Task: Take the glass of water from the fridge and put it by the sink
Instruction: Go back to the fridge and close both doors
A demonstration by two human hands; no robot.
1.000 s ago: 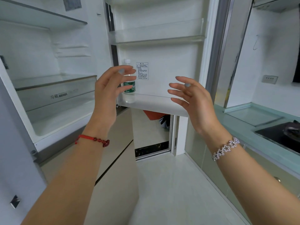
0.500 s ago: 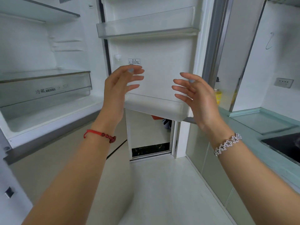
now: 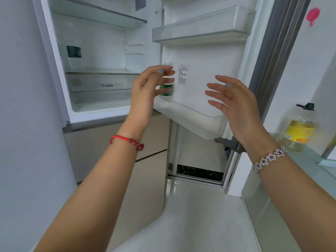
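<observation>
A clear bottle with a green label (image 3: 166,88) is seen standing upright, long axis vertical and white cap at the top, at the left end of the lower door shelf (image 3: 190,113) of the open fridge (image 3: 101,75), just left of frame centre. It is partly hidden by the left hand (image 3: 151,88), whose fingers are spread and curled in front of it; contact cannot be told. The right hand (image 3: 234,104) is held open and empty, right of centre. An oil bottle (image 3: 298,130) is seen on the counter (image 3: 309,159) at the right edge.
</observation>
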